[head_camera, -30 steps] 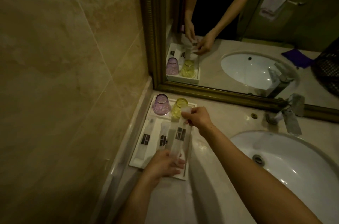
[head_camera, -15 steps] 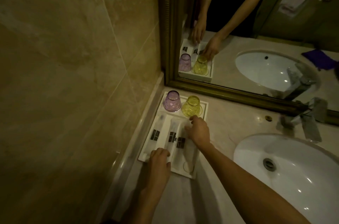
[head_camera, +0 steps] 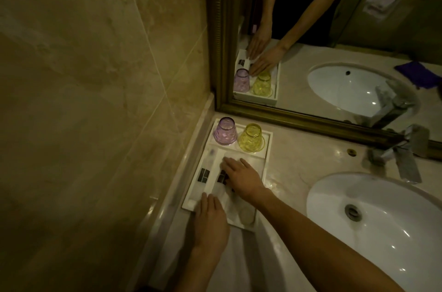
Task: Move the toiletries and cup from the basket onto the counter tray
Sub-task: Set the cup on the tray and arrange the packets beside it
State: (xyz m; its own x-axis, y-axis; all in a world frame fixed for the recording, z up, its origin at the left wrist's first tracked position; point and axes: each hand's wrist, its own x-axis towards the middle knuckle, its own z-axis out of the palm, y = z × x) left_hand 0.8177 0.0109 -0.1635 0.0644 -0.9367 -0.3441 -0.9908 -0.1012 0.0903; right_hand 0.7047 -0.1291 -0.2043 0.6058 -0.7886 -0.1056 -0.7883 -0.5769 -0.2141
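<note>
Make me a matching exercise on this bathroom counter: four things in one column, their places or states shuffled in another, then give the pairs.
Things:
1. purple textured glass cup
2. yellow textured glass cup
3. right hand
4. left hand

Places or states:
A. flat on the wrapped sachets, mid white tray
B. upside down, far-left tray corner, by the wall
C. at the tray's near edge
D. upside down, nearer the white sink

Pairs: 1-B, 2-D, 3-A, 4-C

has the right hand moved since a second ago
Yes. The right hand has come down from beside the yellow cup to lie flat on the packets in the tray, nearer the tray's front.
</note>
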